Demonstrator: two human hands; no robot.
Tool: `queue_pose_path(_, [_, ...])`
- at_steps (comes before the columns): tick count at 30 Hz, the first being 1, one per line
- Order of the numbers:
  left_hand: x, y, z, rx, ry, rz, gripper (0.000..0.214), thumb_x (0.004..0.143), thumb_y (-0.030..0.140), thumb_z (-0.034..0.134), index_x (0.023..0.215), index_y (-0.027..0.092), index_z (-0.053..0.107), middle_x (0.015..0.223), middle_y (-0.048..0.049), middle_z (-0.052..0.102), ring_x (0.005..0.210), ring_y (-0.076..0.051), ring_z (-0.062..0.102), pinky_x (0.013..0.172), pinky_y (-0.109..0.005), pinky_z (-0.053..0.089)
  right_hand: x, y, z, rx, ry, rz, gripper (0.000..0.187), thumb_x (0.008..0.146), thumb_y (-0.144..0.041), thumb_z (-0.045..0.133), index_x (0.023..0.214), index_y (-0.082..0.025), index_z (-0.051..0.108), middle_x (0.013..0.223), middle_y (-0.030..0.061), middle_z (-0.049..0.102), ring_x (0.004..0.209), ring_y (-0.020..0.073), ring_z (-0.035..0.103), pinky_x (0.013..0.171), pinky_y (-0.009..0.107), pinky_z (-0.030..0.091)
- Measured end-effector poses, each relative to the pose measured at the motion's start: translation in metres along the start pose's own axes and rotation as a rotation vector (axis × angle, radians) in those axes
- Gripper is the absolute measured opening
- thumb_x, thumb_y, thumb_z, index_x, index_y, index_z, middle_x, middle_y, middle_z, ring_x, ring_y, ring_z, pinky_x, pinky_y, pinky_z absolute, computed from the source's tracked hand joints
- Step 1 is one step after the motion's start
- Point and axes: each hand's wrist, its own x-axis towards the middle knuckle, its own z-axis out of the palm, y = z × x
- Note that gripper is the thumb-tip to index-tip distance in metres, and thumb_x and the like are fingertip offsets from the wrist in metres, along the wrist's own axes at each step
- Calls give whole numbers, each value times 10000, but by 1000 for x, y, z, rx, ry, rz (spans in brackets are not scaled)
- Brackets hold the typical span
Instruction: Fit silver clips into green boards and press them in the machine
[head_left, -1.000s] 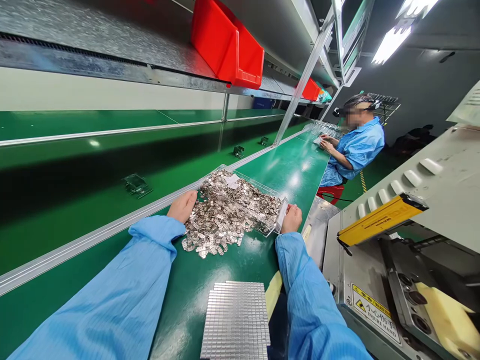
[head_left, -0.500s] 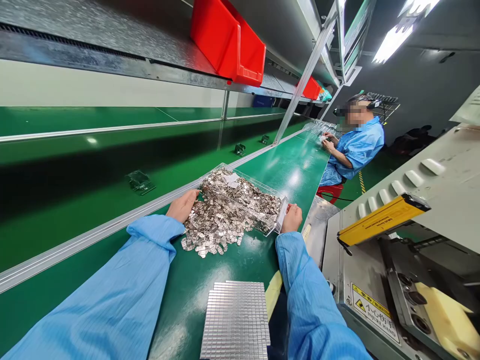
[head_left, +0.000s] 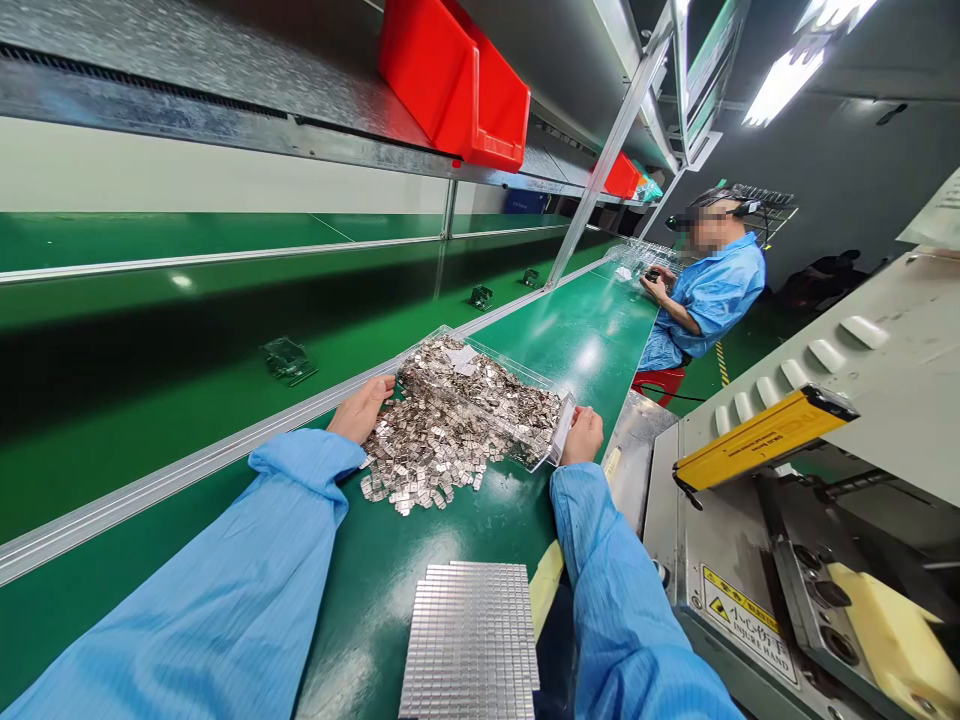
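A clear plastic box (head_left: 559, 432) lies on the green bench, full of small flat silvery metal pieces (head_left: 499, 385). More of these loose metal pieces (head_left: 420, 465) spill in a heap in front of it. My right hand (head_left: 583, 437) is closed on the box's right end, the fingertips partly hidden behind the wall. At the heap's left edge, my left hand (head_left: 362, 408) is open, fingers stretched toward the box's left corner; whether they touch it I cannot tell. Nearer me sits a block of silvery metal bars in tight rows (head_left: 471, 640).
Red bins (head_left: 457, 90) stand on the shelf above. A machine with a yellow bar (head_left: 765, 438) flanks the bench on the right. Farther along, a co-worker (head_left: 712, 280) in blue sits handling a small dark item. Dark green clear-looking parts (head_left: 289, 360) lie behind the rail.
My left hand has drawn slightly left, off the heap's edge. My right hand and the box stay put. The co-worker's hands now hold a dark item instead of a white one.
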Motion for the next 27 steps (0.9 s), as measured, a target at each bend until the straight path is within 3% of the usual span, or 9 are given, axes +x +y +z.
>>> queue_pose_path(7, [1,-4,0,-95,60,-61,611,832,696,331,1135,248,614,1061,-99,708,1072,-316,619,988,-471,390,2,4,1,-12,-8,-13,321,830,-503,413,771,-203,513,692,25,604,649,180,572,625,298,446])
queue_pose_path(14, [8,-9,-7,-368,116,-134,707,802,745,304,1128,178,572,1196,-163,637,1029,-289,648,966,-451,434,3,7,0,-31,-7,-34,306,830,-479,401,777,-201,517,709,28,603,663,182,571,654,307,445])
queue_pose_path(20, [13,-14,-18,-579,155,-241,667,861,689,218,1097,169,562,1174,-173,651,1044,-274,651,923,-446,470,3,7,0,-34,-9,-43,322,839,-498,399,784,-202,515,719,32,613,677,185,576,661,309,447])
queue_pose_path(27, [10,-16,-18,-630,146,-247,611,834,689,350,1047,174,599,1121,-147,674,1017,-254,658,909,-408,475,4,8,0,-45,-9,-42,332,842,-510,408,786,-203,518,714,24,601,676,180,565,647,300,438])
